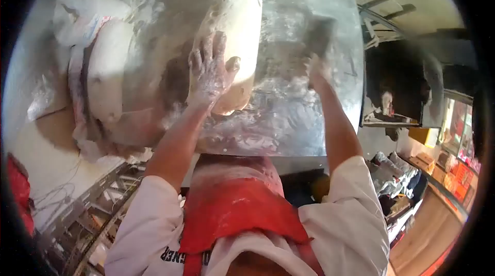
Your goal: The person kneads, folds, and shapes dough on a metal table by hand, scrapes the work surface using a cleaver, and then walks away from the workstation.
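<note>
A long, thick log of pale dough [240, 33] lies on the floured metal worktop [283, 136]. My left hand [212, 72] rests on the dough's left side, flour-dusted, with its fingers spread. To the right of the dough, my right hand [318, 73] is closed around a dough scraper [319, 33] with a broad, dark rectangular blade. Motion smears the blade and this hand, so I cannot tell whether the blade touches the worktop. Loose flour streaks the metal between the dough and the scraper.
A second dough log [109, 69] lies at the worktop's left side, beside a white sack [87, 13]. A dark open metal box [394, 80] stands beyond the right edge. Below right are piled cloths [394, 173] and cardboard boxes [423, 162]; a metal rack [98, 219] is below left.
</note>
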Demonstrator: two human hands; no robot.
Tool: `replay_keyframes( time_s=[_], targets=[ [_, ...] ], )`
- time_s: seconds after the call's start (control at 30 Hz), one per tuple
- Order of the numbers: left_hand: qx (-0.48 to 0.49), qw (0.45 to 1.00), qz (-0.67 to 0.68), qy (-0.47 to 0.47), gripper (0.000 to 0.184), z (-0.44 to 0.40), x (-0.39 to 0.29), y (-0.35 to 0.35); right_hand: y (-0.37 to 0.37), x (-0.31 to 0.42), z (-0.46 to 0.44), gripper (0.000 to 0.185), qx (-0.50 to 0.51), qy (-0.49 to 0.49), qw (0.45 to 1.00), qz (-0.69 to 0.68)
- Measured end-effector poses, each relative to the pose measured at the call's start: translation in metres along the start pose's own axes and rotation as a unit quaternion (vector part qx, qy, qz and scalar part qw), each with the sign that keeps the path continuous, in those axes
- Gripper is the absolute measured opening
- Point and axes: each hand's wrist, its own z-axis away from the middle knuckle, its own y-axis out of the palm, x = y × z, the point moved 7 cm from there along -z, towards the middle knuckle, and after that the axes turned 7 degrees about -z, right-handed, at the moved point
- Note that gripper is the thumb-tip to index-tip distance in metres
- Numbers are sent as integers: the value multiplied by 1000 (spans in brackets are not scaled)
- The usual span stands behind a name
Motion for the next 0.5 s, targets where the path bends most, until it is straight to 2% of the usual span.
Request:
replay_keyframes(
  time_s=[0.03,0.07,0.13,0.17,0.23,0.27,0.3,0.33,0.37,0.43,0.5],
  targets=[
    [4,1000,-10,-4,74,3,1,2,56,30,51,49,22,-14,988,152],
    [12,1000,-8,-9,75,2,3,9,116,64,108,50,39,-34,952,300],
    [11,1000,1,-9,78,-1,10,25,158,9,64,53,5,-206,922,327],
    [12,1000,-3,-5,78,-2,13,24,151,-7,56,53,6,-204,924,323],
    [78,991,99,-54,78,1,18,32,102,-15,55,52,6,-258,919,298],
    [92,993,50,-53,78,1,14,22,68,3,64,52,-23,-208,915,344],
    [94,992,58,-53,78,0,13,22,33,31,87,51,-50,-156,906,389],
    [86,994,54,-44,78,0,13,22,-5,49,115,49,-107,-183,930,301],
    [77,995,47,-35,78,0,14,22,-82,8,78,43,-159,-165,957,178],
    [52,998,31,-8,79,4,10,25,-141,34,157,40,-262,-26,960,94],
    [87,994,31,-61,79,0,10,24,-215,-57,104,33,-259,-121,956,59]
  ],
)
